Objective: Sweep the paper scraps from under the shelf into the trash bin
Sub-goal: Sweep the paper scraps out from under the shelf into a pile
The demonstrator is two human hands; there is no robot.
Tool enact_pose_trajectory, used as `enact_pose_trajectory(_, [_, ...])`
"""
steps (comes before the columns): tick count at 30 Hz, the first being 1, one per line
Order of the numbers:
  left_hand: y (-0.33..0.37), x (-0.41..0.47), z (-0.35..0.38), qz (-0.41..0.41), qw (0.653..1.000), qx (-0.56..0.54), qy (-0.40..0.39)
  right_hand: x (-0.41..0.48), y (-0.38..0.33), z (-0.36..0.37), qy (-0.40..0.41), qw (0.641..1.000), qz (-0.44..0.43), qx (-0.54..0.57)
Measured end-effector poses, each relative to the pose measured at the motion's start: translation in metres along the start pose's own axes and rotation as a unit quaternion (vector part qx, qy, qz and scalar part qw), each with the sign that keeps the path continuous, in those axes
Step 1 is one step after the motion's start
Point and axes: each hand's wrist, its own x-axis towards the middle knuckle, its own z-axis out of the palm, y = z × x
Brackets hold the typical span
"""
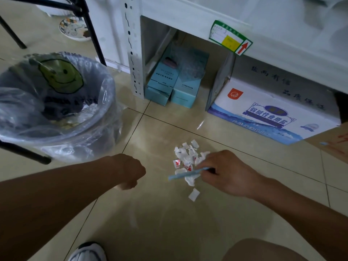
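A small heap of torn white paper scraps [186, 157], some with red print, lies on the tiled floor in front of the shelf [134, 53]. One loose scrap [194, 194] sits a little nearer to me. My right hand [224, 172] rests at the heap's right edge, its fingers pinched on a thin light-blue stick [188, 173] that lies across the nearer scraps. My left hand [131, 171] hovers to the left of the heap, curled into a fist with nothing visible in it. The trash bin [62, 136], lined with a clear bag, stands at the left.
Two teal boxes [175, 85] and a white-and-blue carton [273, 117] sit under the shelf. Black metal legs [92, 32] and a patterned dish [75, 29] are at the back left. A brown cardboard sheet [335, 144] lies at the right. My shoe [88, 252] shows at the bottom.
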Motion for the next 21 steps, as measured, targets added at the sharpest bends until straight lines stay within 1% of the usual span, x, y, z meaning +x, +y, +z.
enact_pose_trajectory(3, [0.000, 0.001, -0.004, -0.001, 1.000, 0.004, -0.004, -0.015, 0.001, 0.017, -0.048, 0.996, 0.077, -0.014])
enact_pose_trajectory(5, [0.003, 0.001, -0.006, 0.003, 1.000, 0.014, -0.017, -0.017, 0.001, 0.031, -0.057, 0.990, 0.128, 0.002])
enact_pose_trajectory(7, [0.006, 0.002, -0.008, 0.007, 1.000, 0.021, -0.020, -0.012, 0.005, 0.036, -0.024, 0.986, 0.164, 0.024])
enact_pose_trajectory(10, [0.009, 0.004, -0.011, 0.011, 1.000, 0.017, -0.002, -0.006, 0.019, 0.031, 0.029, 0.984, 0.170, 0.031])
enact_pose_trajectory(12, [0.010, 0.005, -0.014, 0.013, 1.000, 0.014, 0.005, -0.013, 0.024, 0.024, 0.044, 0.983, 0.170, 0.052])
enact_pose_trajectory(16, [0.013, 0.008, -0.017, 0.020, 0.999, 0.024, -0.007, -0.040, 0.027, 0.013, 0.078, 0.978, 0.179, 0.077])
enact_pose_trajectory(18, [0.013, 0.011, -0.018, 0.020, 0.999, 0.029, -0.014, -0.055, 0.031, 0.006, 0.113, 0.964, 0.203, 0.127])
enact_pose_trajectory(20, [0.012, 0.016, -0.020, 0.019, 0.999, 0.028, -0.017, -0.069, 0.038, 0.002, 0.183, 0.936, 0.237, 0.185])
enact_pose_trajectory(21, [0.013, 0.019, -0.021, 0.020, 0.999, 0.023, -0.016, -0.076, 0.045, 0.003, 0.225, 0.922, 0.254, 0.188])
